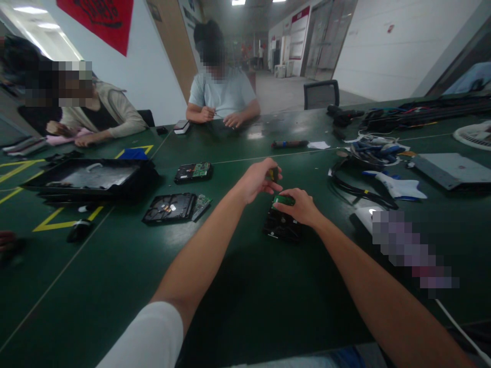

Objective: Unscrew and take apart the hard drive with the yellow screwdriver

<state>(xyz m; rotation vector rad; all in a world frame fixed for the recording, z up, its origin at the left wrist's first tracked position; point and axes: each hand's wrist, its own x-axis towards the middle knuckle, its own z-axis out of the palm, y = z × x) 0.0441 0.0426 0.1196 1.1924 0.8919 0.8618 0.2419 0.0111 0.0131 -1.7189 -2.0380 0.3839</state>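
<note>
A black hard drive (282, 227) lies on the green table in front of me. At its far end my right hand (301, 205) grips a green circuit board (284, 200), fingers on top and over its edge. Just beyond, my left hand (256, 179) is raised above the table, its fingers curled round a small yellow-and-black object (273, 175), perhaps a tool handle; most of it is hidden. To the left sits another hard drive (169, 208) with a loose circuit board (201, 206) against it. Farther back is a third drive (194, 172) with its green board showing.
A black tray (90, 174) stands at the left. On the right are a bundle of cables (372, 151), white-and-blue gloves (401, 185), a silver metal box (456, 169) and a blurred-out phone-like item (402, 245). A screwdriver-like tool (289, 144) lies farther back. Two people sit across the table.
</note>
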